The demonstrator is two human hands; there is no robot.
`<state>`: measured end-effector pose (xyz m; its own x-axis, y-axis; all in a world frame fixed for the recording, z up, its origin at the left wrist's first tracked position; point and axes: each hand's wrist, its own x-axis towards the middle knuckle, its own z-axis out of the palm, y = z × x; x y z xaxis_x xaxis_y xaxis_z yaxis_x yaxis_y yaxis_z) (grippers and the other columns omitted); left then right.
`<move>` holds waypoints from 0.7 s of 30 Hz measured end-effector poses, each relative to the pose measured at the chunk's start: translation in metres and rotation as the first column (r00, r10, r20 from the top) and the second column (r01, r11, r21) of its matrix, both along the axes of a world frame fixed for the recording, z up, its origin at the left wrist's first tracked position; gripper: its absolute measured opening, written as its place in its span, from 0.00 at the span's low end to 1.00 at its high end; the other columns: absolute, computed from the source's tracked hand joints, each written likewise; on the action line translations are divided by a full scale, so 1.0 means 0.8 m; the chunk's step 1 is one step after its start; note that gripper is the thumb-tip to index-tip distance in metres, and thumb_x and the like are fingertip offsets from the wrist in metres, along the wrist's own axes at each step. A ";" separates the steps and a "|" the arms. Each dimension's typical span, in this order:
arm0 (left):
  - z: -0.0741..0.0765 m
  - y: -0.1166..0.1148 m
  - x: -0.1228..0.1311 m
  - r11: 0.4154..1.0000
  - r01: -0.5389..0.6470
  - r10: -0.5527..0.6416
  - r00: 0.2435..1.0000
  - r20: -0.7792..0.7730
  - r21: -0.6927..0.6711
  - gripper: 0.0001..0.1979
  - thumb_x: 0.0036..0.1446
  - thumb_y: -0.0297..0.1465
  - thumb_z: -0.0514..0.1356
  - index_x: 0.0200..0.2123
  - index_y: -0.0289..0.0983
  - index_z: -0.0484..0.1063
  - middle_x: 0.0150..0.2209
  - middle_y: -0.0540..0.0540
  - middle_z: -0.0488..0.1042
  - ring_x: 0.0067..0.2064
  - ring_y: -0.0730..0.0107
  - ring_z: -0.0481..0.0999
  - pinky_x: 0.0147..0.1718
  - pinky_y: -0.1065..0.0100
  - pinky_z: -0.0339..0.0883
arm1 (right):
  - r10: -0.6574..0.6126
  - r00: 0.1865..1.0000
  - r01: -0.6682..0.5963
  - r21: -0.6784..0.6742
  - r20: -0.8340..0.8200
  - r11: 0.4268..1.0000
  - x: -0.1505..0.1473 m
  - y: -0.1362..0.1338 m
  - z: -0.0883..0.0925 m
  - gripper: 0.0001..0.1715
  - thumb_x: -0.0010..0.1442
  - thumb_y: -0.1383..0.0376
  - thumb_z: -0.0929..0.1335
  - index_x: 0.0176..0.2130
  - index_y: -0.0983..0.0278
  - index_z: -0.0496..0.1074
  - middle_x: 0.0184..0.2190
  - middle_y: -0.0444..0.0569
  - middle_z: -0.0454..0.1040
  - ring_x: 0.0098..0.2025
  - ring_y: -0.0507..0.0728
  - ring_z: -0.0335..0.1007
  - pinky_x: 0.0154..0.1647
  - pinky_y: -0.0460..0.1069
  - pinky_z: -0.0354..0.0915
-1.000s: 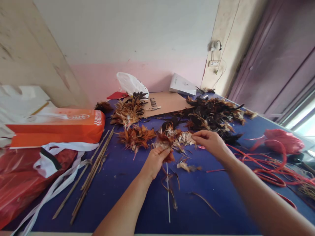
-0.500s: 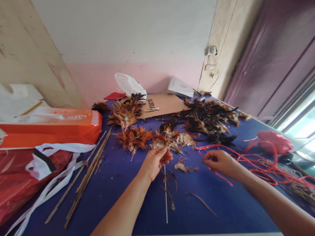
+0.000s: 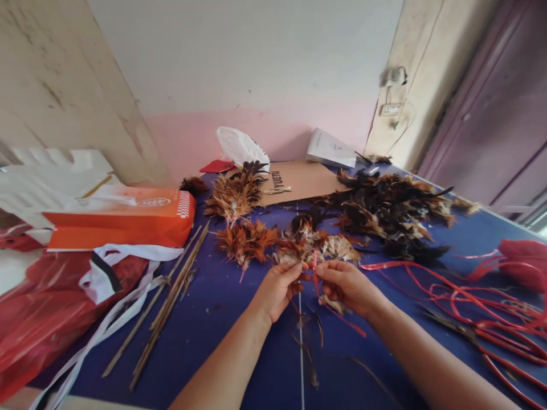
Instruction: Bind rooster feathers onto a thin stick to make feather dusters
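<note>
My left hand (image 3: pixel 277 289) is closed in a pinch at the near end of a small bunch of brown and white feathers (image 3: pixel 294 242), whose quill ends are hidden by the fingers. Close beside it, my right hand (image 3: pixel 346 285) pinches a short strip of pink-red plastic ribbon (image 3: pixel 315 276). One end of the strip stands up between the hands, and the other trails toward me below the right hand. Just left of the bunch lies a rust-brown feather bundle (image 3: pixel 248 242) with pink ribbon at its base.
Thin sticks (image 3: pixel 171 307) lie left on the blue table, beside an orange bag (image 3: pixel 119 228). Behind are a tan feather bundle (image 3: pixel 234 196) and cardboard (image 3: pixel 301 179). Dark feathers (image 3: pixel 388 210) heap at right. Red-handled scissors (image 3: pixel 474 333) lie near tangled red ribbon (image 3: pixel 453 290).
My right hand has moved left with the ribbon strip, up close to my left hand. The left hand keeps its pinch. The view has shifted, bringing the scissors into sight.
</note>
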<state>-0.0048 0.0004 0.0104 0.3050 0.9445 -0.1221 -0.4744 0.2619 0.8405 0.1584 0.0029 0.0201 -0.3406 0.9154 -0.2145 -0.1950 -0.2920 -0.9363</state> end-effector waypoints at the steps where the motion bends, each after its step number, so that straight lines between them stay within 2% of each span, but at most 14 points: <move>1: -0.001 0.000 0.001 1.000 -0.007 0.007 1.000 -0.029 0.022 0.10 0.46 0.32 0.62 0.31 0.32 0.75 0.32 0.43 0.76 0.31 0.75 0.72 0.26 0.77 0.62 | -0.018 1.000 0.017 0.022 0.026 1.000 0.000 0.000 -0.003 0.13 0.46 0.60 0.70 0.24 0.68 0.68 0.13 0.40 0.66 0.13 0.43 0.57 0.13 0.38 0.53; 7: -0.006 -0.001 0.008 0.976 -0.031 0.094 0.953 -0.289 0.215 0.12 0.47 0.35 0.61 0.34 0.34 0.76 0.30 0.44 0.76 0.33 0.70 0.72 0.30 0.72 0.62 | -0.118 0.966 0.089 0.131 0.230 0.987 0.000 -0.004 -0.007 0.12 0.46 0.59 0.69 0.23 0.67 0.68 0.11 0.39 0.63 0.12 0.43 0.53 0.12 0.39 0.48; 10: -0.004 -0.004 0.011 0.968 -0.023 0.116 0.923 -0.367 0.249 0.11 0.47 0.35 0.60 0.32 0.34 0.76 0.30 0.45 0.76 0.33 0.68 0.72 0.29 0.71 0.64 | -0.165 0.944 0.119 0.169 0.288 0.978 -0.003 -0.005 -0.010 0.11 0.45 0.60 0.69 0.23 0.66 0.67 0.12 0.38 0.62 0.12 0.44 0.52 0.12 0.40 0.47; 13: -0.002 -0.006 0.013 0.982 0.015 0.054 0.931 -0.361 0.186 0.11 0.46 0.34 0.61 0.33 0.35 0.76 0.30 0.45 0.76 0.32 0.68 0.73 0.28 0.70 0.65 | -0.205 0.930 0.145 0.208 0.304 0.967 -0.003 -0.004 -0.014 0.11 0.45 0.59 0.69 0.23 0.65 0.66 0.12 0.37 0.61 0.12 0.44 0.51 0.11 0.41 0.46; 16: -0.003 -0.006 0.012 0.994 0.076 -0.052 0.957 -0.287 0.073 0.11 0.45 0.33 0.62 0.33 0.34 0.76 0.29 0.45 0.76 0.30 0.70 0.73 0.28 0.72 0.65 | -0.216 0.939 0.164 0.203 0.267 0.965 -0.001 -0.004 -0.014 0.11 0.44 0.60 0.69 0.23 0.65 0.66 0.12 0.37 0.60 0.12 0.44 0.50 0.12 0.41 0.46; 21: -0.006 -0.004 0.008 0.994 0.100 -0.104 0.983 -0.152 -0.036 0.08 0.45 0.30 0.63 0.30 0.31 0.75 0.28 0.44 0.76 0.30 0.73 0.73 0.27 0.75 0.65 | -0.145 0.978 0.126 0.128 0.150 0.984 0.004 -0.005 -0.009 0.13 0.44 0.60 0.69 0.22 0.66 0.64 0.12 0.36 0.58 0.13 0.43 0.49 0.13 0.41 0.46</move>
<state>0.0018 -0.0028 0.0059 0.3750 0.9051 -0.2005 -0.3105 0.3264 0.8928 0.1612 -0.0010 0.0131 -0.1818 0.9726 -0.1447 -0.0720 -0.1599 -0.9845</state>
